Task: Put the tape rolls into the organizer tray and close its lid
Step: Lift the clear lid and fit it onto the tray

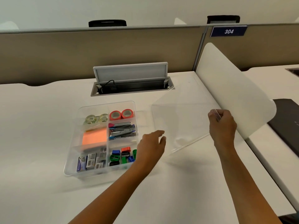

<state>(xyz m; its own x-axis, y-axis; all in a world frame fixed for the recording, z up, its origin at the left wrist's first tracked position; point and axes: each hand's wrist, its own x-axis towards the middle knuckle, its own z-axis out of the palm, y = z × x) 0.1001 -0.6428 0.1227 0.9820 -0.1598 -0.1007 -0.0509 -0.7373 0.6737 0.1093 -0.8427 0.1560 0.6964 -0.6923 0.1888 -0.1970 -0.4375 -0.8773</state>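
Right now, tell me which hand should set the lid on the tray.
Right. The right hand already pinches the lid by its edge, tilted beside the tray. The left hand is open, empty, reaching toward the lid; it can steady it.

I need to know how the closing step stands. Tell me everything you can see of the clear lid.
The lid is a thin, flat, see-through sheet, plastic by its look, with rounded corners. It is off the tray, to its right, tilted, its near edge low by the table. The right hand pinches its right edge; the left hand, fingers spread, reaches toward its left edge, contact unclear.
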